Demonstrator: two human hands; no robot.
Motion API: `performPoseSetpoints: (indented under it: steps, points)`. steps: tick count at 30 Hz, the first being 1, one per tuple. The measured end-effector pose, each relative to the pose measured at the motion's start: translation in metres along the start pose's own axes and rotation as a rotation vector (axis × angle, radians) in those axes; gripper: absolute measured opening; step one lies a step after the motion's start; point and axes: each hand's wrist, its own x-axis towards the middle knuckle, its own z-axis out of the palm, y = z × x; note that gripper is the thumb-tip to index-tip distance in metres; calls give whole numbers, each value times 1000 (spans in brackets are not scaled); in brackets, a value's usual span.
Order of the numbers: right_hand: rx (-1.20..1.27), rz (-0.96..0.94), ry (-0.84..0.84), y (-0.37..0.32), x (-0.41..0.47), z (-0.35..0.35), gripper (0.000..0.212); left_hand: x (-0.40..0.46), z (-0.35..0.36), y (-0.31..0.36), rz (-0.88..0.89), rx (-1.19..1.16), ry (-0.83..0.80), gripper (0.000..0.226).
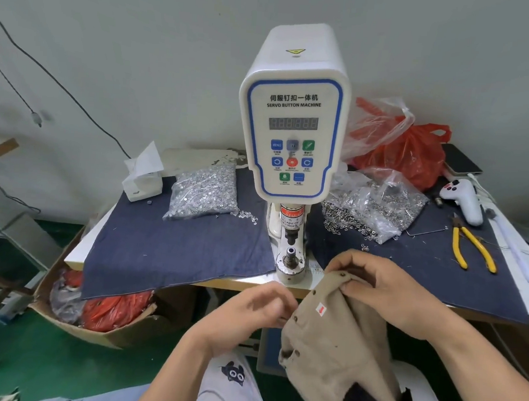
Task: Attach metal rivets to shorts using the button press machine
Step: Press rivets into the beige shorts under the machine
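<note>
Shorts (338, 338), tan and already studded with rivets, hang off the surface (246, 281) edge at five o'clock from the button machine (293, 118), stretched between both pinching grips, right hand (385, 288) uppermost, left hand (250, 311) lower, likely readying the next spot for the die (290, 256).

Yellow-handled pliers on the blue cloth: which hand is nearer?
Right. The right hand, gripping the beige shorts, sits left of the yellow-handled pliers; the left hand is farther left.
</note>
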Motion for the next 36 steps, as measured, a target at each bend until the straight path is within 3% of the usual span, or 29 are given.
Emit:
performPoseSetpoints:
  steps: [2,5,10,12,15,18,19,22,25,30,33,36]
  points:
    - [-50,13,-40,-2,0,1,40,3,6,5,36,165,-8,29]
    - [-84,-8,-40,-3,1,5,36,9,16,7,183,298,110,12]
    - [-42,-13,-77,-3,3,7,28,16,24,10,137,367,149,38]
    - [-30,1,-97,0,4,8,27,20,24,9,131,384,163,34]
    - [10,90,-124,8,8,4,23,20,18,7,202,159,209,24]
    - [-190,227,-245,23,20,-12,12,17,10,0,230,-215,316,24]
    - [-276,239,-199,29,29,-19,12,17,8,0,208,-352,347,24]
    - [-687,182,201,45,67,-41,9,18,-10,13,100,-562,566,24]
    - [-961,208,425,58,99,-47,20,20,-40,39,27,-35,799,21]
    - [-1072,223,448,73,124,-31,31,60,-79,56,-201,721,882,18]
    - [-1049,193,540,84,126,-26,22,98,-90,47,-325,919,848,20]
    - [-1042,118,621,95,122,-22,17,123,-91,34,-376,947,843,29]
